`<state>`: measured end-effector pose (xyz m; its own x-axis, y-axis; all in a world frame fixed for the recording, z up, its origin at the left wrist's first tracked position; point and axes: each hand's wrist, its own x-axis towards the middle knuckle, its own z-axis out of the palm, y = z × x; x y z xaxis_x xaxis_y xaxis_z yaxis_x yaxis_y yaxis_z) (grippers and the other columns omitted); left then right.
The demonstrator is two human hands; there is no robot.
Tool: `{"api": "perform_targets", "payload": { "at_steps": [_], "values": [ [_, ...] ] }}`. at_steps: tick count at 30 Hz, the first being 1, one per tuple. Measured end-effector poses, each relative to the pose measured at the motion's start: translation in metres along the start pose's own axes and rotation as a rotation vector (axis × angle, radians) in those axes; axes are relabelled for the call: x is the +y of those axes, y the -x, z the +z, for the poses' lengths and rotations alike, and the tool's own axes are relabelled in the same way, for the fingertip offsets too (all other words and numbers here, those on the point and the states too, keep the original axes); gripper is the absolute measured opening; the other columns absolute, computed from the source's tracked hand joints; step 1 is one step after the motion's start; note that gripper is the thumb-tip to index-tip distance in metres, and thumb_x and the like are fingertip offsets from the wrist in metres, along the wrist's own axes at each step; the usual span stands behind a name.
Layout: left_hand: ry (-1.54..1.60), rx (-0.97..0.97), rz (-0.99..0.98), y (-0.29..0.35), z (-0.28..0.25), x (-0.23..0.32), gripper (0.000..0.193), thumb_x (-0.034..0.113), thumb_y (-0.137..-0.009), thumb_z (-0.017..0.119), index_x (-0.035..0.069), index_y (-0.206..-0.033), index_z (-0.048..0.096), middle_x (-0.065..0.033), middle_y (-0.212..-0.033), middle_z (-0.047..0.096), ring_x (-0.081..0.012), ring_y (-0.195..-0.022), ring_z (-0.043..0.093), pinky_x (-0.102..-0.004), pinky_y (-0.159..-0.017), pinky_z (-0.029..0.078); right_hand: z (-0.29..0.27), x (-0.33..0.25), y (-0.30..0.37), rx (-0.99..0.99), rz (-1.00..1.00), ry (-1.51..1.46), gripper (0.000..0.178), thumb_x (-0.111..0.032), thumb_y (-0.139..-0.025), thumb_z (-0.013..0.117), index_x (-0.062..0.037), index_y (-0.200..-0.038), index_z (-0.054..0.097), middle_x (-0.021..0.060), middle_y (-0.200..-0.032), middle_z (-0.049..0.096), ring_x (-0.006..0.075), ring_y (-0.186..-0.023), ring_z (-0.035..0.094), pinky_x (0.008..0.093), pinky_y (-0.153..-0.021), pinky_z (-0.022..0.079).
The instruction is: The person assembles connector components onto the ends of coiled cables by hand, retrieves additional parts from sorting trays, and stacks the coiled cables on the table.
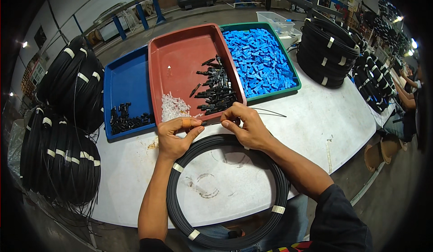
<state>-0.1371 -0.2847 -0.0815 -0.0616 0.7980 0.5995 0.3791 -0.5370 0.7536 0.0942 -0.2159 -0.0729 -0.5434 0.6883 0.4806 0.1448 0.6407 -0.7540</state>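
Observation:
In front of me a coil of black cable [175,186], bound with pale tape, lies partly on the white table and reaches over its near edge. Above its far side, my left hand [177,137] is closed in a pinch on a small black part [205,123], mostly hidden by the fingers; its exact kind I cannot make out. Close by on the right, my right hand [246,125] is also closed, thumb and forefinger gripping a thin black cable. A thin cable length [270,112] sticks out past that hand. Orange tape wraps one left finger.
A red tray [180,49] holds black connectors [217,87] and small clear pieces [173,107]. Beside it stand a blue tray [126,78] with black parts and a green tray [275,95] of blue clips [257,60]. Cable coils [327,53] flank the table [315,130].

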Motion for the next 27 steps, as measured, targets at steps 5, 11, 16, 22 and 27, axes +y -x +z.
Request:
{"api": "perform_targets", "payload": {
  "at_steps": [5,11,16,22,27],
  "values": [
    [-0.043,-0.071,-0.011,-0.0008,-0.0005,0.0018,0.016,-0.004,-0.078,0.084,-0.001,-0.093,0.079,-0.0149,-0.095,0.078,-0.0194,-0.09,0.075,-0.0295,-0.082,0.061,-0.0012,-0.0017,0.0013,-0.004,0.003,-0.008,0.01,-0.01,-0.094,0.068,-0.0013,-0.096,0.066,0.0106,-0.087,0.06,0.024,-0.076,0.06,0.0359,-0.067,0.047],
    [-0.051,-0.082,-0.004,-0.0014,0.0014,0.0034,0.014,-0.003,-0.078,0.084,-0.001,-0.091,0.08,-0.0153,-0.092,0.078,-0.0199,-0.087,0.076,-0.0287,-0.079,0.06,-0.0023,-0.0024,0.002,-0.021,0.011,-0.004,0.01,-0.01,-0.094,0.068,-0.0006,-0.094,0.065,0.011,-0.087,0.06,0.0246,-0.076,0.061,0.0367,-0.069,0.047],
    [-0.051,-0.058,0.06,-0.0019,0.0014,0.0015,0.015,-0.001,-0.077,0.086,0.003,-0.091,0.082,-0.0138,-0.091,0.079,-0.0138,-0.075,0.073,-0.0248,-0.067,0.057,0.0002,0.0,0.002,-0.02,-0.04,0.005,0.009,-0.011,-0.096,0.068,-0.0024,-0.094,0.065,0.005,-0.083,0.055,0.0158,-0.071,0.052,0.0314,-0.065,0.043],
    [-0.068,-0.104,0.058,-0.0023,-0.0006,0.0036,0.015,-0.003,-0.076,0.086,0.001,-0.09,0.081,-0.0148,-0.09,0.079,-0.0192,-0.084,0.076,-0.027,-0.074,0.06,-0.0007,-0.0037,0.0011,-0.057,-0.001,0.04,0.007,-0.005,-0.091,0.069,-0.0005,-0.093,0.065,0.0115,-0.084,0.06,0.0257,-0.074,0.061,0.0368,-0.069,0.048],
    [-0.11,-0.114,0.135,-0.0047,0.0013,0.0058,0.015,-0.002,-0.075,0.086,0.002,-0.089,0.082,-0.0125,-0.089,0.079,-0.0181,-0.079,0.076,-0.0284,-0.07,0.06,-0.0004,-0.0035,0.0021,-0.005,-0.099,0.099,0.007,0.0,-0.086,0.071,-0.0011,-0.089,0.065,0.0115,-0.082,0.062,0.0288,-0.074,0.064,0.0389,-0.068,0.049]
  ]
}}
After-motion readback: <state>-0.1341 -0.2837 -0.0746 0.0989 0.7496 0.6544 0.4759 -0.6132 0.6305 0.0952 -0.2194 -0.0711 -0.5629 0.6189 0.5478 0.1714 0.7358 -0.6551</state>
